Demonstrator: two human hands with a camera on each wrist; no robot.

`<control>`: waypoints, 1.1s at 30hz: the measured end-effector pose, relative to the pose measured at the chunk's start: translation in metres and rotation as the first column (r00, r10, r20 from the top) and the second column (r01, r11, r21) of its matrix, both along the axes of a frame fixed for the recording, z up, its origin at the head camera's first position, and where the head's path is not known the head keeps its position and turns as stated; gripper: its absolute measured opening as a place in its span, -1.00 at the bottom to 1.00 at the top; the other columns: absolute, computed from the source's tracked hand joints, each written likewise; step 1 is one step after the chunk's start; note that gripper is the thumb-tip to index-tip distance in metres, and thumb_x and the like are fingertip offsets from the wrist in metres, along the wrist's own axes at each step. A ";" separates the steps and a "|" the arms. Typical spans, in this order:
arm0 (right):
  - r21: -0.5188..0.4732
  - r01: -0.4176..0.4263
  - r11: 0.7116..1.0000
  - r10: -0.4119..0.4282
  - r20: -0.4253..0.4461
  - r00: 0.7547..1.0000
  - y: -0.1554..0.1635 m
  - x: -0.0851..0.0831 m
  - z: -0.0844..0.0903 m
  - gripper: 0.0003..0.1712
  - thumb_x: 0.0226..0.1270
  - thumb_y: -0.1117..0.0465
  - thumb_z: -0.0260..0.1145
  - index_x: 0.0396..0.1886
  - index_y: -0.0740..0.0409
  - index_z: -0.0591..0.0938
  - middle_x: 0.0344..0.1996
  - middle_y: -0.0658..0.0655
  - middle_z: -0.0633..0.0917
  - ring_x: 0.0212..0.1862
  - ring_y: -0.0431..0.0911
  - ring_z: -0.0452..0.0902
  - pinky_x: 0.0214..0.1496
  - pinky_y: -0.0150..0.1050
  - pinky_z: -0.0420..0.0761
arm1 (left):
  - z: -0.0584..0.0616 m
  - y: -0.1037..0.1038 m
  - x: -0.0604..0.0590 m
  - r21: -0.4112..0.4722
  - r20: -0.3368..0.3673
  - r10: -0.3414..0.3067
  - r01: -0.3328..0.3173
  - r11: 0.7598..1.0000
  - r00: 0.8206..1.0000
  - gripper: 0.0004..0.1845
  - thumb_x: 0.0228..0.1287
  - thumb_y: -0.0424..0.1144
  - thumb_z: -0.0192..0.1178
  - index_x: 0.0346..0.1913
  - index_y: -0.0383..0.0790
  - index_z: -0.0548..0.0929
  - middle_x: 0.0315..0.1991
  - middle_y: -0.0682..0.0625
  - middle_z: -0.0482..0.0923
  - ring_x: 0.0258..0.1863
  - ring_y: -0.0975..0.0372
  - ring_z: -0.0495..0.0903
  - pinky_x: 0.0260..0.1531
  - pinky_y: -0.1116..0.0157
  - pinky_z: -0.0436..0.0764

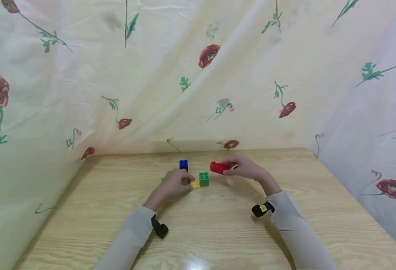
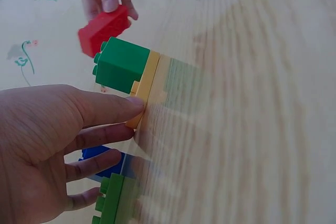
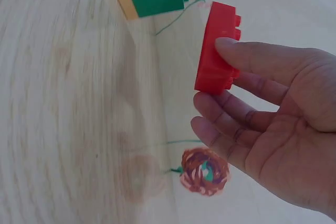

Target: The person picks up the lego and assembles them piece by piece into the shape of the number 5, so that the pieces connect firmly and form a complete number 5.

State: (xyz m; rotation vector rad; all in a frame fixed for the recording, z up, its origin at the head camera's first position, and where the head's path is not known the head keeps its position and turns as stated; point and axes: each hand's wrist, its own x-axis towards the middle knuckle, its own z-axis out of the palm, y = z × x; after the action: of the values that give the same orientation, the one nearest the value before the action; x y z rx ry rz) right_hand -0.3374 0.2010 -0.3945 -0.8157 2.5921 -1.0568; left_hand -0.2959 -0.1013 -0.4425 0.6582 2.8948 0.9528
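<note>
Right hand [image 1: 248, 168] pinches a studded red plastic brick [image 1: 219, 167]; left hand [image 1: 174, 184], fingers straight, touches the flat yellow plate [image 1: 195, 183].

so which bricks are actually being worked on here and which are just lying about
In hand:
red brick, pinched by right hand
yellow plate carrying green brick, touched by left hand

Lying about:
blue brick
green plate

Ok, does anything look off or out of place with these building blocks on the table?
Nothing stands out. The green block sits square on the yellow plate, which the left hand touches. The right hand holds the red block in the air. No damage shows.
</note>
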 end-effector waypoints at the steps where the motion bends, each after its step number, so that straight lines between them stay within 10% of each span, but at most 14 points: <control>1: -0.005 0.003 1.000 -0.003 -0.002 1.000 -0.002 0.001 0.001 -0.50 0.39 0.18 0.40 0.27 0.23 0.62 0.07 0.23 0.72 0.05 0.05 0.59 0.09 -0.11 0.61 | 0.000 0.000 0.000 0.001 0.000 0.001 -0.001 1.000 1.000 -0.75 0.24 -0.22 0.46 -0.03 -0.09 0.80 -0.05 0.04 0.74 0.05 0.10 0.57 0.27 -0.10 0.37; 15: -0.090 -0.019 0.996 0.012 -0.080 0.997 -0.029 0.010 0.005 -0.52 0.36 0.14 0.44 0.23 0.20 0.67 -0.01 0.14 0.77 -0.02 -0.05 0.67 0.00 -0.24 0.67 | -0.001 -0.002 0.000 0.002 -0.003 -0.017 0.017 1.000 1.000 -0.75 0.23 -0.21 0.47 -0.03 -0.10 0.80 -0.07 0.04 0.73 0.00 0.15 0.57 0.19 -0.07 0.42; 33: -0.179 -0.065 0.982 0.037 -0.153 0.987 -0.058 0.007 -0.001 -0.58 0.29 0.23 0.49 0.13 0.22 0.71 0.00 0.21 0.78 0.00 0.05 0.71 0.13 0.08 0.67 | -0.001 -0.003 -0.002 0.009 -0.003 -0.042 0.042 0.999 0.999 -0.77 0.23 -0.23 0.47 -0.05 -0.12 0.80 -0.07 0.05 0.72 -0.02 0.16 0.57 0.10 0.03 0.48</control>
State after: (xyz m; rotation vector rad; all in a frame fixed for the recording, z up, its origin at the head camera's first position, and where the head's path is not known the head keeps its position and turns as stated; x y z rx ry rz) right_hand -0.3301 0.1430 -0.3956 -1.0358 2.6060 -1.2808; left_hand -0.2983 -0.1046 -0.4438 0.7190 2.8687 0.9621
